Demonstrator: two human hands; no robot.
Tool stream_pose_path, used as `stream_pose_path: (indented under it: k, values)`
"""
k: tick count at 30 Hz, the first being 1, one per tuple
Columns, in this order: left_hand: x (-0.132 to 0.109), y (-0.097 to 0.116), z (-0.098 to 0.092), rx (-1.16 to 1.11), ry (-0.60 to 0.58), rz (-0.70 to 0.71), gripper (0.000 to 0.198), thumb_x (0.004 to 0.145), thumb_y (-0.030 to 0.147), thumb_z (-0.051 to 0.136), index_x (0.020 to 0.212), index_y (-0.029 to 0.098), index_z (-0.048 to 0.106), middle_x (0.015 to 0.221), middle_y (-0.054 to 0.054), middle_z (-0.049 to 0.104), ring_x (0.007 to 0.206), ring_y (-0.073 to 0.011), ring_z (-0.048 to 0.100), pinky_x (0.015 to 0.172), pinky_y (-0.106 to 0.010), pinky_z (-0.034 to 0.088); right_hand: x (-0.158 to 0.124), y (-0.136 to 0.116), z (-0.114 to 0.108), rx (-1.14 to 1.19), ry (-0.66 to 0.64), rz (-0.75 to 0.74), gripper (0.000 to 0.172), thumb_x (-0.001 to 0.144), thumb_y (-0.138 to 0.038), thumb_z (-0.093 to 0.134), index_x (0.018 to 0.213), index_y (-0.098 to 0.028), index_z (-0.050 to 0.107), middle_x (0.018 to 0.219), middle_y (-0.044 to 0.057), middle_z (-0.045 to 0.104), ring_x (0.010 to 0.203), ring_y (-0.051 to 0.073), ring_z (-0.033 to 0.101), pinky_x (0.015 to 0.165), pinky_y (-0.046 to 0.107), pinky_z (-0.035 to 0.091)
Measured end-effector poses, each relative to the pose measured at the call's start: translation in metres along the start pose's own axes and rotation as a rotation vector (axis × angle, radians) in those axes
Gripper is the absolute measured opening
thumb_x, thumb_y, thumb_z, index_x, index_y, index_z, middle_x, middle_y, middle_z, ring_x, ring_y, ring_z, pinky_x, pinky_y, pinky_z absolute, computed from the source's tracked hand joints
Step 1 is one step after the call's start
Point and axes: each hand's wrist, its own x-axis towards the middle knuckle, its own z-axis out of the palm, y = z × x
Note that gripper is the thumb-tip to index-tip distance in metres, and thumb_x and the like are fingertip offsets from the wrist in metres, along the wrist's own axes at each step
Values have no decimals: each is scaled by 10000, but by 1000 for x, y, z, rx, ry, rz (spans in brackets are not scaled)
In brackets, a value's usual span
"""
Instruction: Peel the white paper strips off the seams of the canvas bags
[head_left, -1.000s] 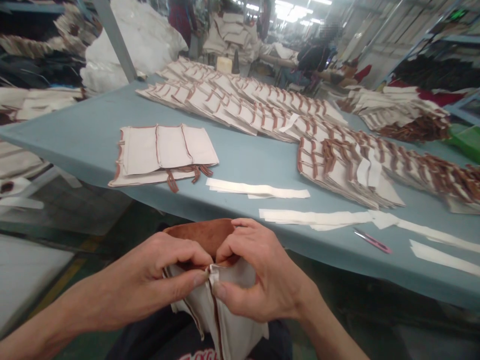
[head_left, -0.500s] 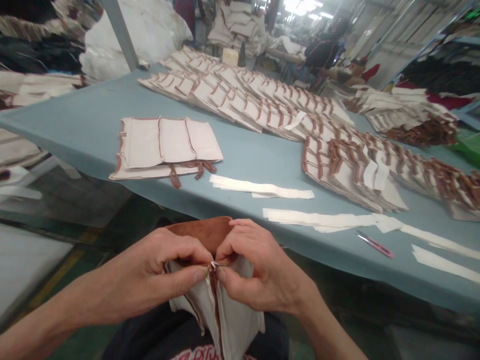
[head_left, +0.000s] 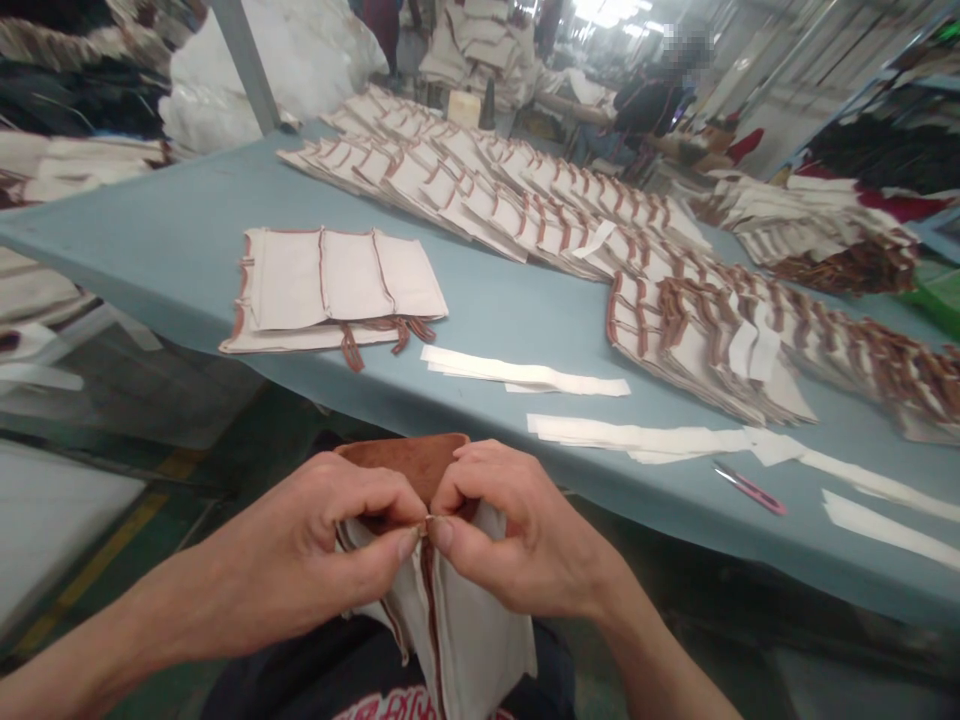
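A cream fabric piece with brown-edged seams (head_left: pixel 480 620) hangs over my lap, and a brown band (head_left: pixel 405 462) curves along its top behind my fingers. My left hand (head_left: pixel 360 540) is closed, pinching the top of the middle seam between thumb and forefinger. Right beside it, my right hand (head_left: pixel 499 530) pinches the same seam end, its thumb almost touching the left thumb. The fingertips partly hide the small spot they grip. Below them the seam runs downward, with a second seamed edge to its left.
A blue-covered table (head_left: pixel 510 300) spans the front. On it lie two stacked cream panels (head_left: pixel 337 280), white strips (head_left: pixel 525 372), pink-handled thread snips (head_left: pixel 752 488) and long overlapping rows of cream pieces (head_left: pixel 465 190). Another person (head_left: pixel 645 100) sits in the background.
Both hands stay at the seam end, with thumbs and fingertips shifted slightly. The lower right part of the fabric piece has swung a little to the right.
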Motion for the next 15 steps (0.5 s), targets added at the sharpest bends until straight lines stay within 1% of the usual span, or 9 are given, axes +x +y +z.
stream_pose_path:
  k: [5,9,12,15]
  values:
    - [3,8,-4,-25,-41,-107,325,948,311,525,762,197,765,645,4,713,578,-148,601,509,-208,440,4,-1,-1,117,-68,124,204,884,-191,632,699,-235,557,669,-54,607,639,131,548,664,269,411]
    - [6,17,-9,-10,-49,-114,323,904,312,494,729,200,741,652,4,708,599,-156,619,545,-216,468,5,-4,-1,203,-71,171,164,838,-167,641,709,-231,562,676,-64,601,623,112,527,626,243,404]
    - [6,20,-7,48,8,-85,285,904,318,532,708,212,708,662,17,710,642,-158,647,603,-225,477,5,-9,-1,202,-36,180,154,823,-156,643,718,-234,562,683,-65,614,624,111,532,635,239,427]
    - [3,20,-1,98,82,-60,278,927,301,525,685,226,640,648,32,669,624,-150,622,576,-228,461,4,-13,0,159,11,186,152,816,-144,642,721,-238,570,682,-61,637,625,119,551,628,245,430]
